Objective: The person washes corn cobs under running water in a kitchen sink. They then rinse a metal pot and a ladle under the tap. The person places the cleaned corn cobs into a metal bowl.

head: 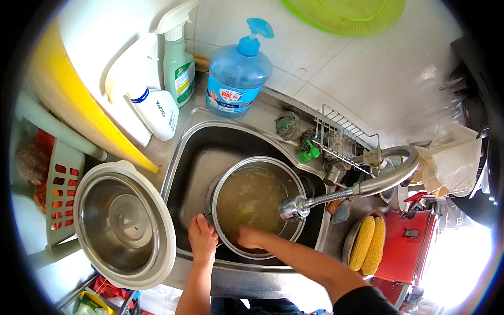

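A round metal pot [255, 159] stands in the stainless steel sink [204, 151], filled with cloudy yellowish water [256, 193]. My left hand [202, 236] grips the pot's side handle at its left. Inside the pot, my right hand [250, 237] reaches to the water near the front rim. Its fingertips are hidden, so whether they hold anything does not show. Above the pot's right side hangs the faucet head [294, 208], on a flexible metal hose.
Stacked basins [165, 232] sit left of the sink, near a plastic basket [59, 197]. Behind stand a blue pump bottle [238, 78] and spray bottles [179, 71]. A wire rack [350, 138] is at the back right. Two corn cobs [368, 246] lie in a bowl on the right.
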A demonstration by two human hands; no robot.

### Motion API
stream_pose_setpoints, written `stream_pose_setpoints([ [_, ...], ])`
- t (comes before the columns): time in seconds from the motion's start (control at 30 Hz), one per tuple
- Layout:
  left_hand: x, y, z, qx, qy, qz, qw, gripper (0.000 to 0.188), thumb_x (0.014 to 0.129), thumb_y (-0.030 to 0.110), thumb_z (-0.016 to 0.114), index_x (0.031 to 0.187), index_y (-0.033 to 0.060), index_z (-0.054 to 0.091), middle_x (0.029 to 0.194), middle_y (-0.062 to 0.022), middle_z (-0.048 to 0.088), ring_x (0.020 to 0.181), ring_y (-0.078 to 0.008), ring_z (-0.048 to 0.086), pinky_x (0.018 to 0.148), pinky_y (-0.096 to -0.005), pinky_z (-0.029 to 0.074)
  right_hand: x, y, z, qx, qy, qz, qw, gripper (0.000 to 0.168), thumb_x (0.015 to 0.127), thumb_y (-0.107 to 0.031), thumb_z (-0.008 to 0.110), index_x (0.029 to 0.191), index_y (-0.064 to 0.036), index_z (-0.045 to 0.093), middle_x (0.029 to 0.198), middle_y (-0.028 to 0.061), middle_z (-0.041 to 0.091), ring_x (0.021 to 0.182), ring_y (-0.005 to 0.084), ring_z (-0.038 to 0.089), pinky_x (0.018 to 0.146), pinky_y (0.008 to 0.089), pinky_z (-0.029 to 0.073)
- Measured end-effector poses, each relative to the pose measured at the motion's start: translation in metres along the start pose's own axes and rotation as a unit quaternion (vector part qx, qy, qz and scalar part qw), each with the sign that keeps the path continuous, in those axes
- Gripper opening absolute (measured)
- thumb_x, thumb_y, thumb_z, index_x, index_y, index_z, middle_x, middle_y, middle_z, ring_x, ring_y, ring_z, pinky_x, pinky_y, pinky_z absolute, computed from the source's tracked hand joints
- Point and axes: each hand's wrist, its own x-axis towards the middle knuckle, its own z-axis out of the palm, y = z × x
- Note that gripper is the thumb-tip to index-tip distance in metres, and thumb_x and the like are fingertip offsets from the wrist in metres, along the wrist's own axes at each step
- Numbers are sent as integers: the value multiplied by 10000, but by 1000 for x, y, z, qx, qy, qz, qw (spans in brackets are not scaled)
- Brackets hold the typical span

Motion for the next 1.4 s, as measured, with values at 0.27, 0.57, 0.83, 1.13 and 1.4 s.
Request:
stream_pose_setpoints([
  [0.27, 2, -4, -5, 11, -2, 15, 1000, 270, 918, 334, 411, 729, 145, 370, 512, 71, 283, 387, -26, 249, 329, -192, 160, -2, 60, -6, -4, -90, -121, 989, 85, 680, -143, 611, 713, -70, 641, 646, 79, 603, 558, 208, 528, 522, 329, 421],
  [0.57, -3, 3, 6, 12, -9, -4, 1000, 287, 919, 321, 411, 717, 128, 346, 526, 53, 277, 413, -37, 238, 354, -191, 193, 40, 116, -23, -474, -208, -235, 823, 147, 747, -207, 559, 766, -99, 655, 749, 80, 614, 660, 226, 572, 579, 329, 451],
  [0.83, -2, 3, 4, 30, 20, 13, 999, 305, 916, 338, 414, 698, 140, 334, 527, 54, 282, 412, -40, 248, 357, -195, 194, 21, 42, -7, 228, -179, -152, 945, 165, 658, -131, 644, 789, -32, 654, 672, 90, 609, 603, 146, 564, 549, 292, 442],
  [1.13, -5, 3, 5, 32, 38, 18, 999, 303, 915, 351, 419, 707, 146, 339, 534, 54, 296, 414, -42, 266, 360, -191, 206, 27, 56, -11, -164, -153, -350, 910, 152, 656, -151, 582, 677, -3, 607, 653, 110, 601, 614, 218, 565, 560, 351, 450],
  [1.4, -4, 0, 11, 53, 27, 23, 998, 309, 921, 358, 404, 715, 136, 343, 535, 52, 297, 407, -40, 266, 354, -189, 189, 67, -22, -1, 694, 132, -142, 693, 116, 714, 12, 583, 824, -25, 581, 668, 32, 577, 600, 133, 527, 522, 293, 414],
])
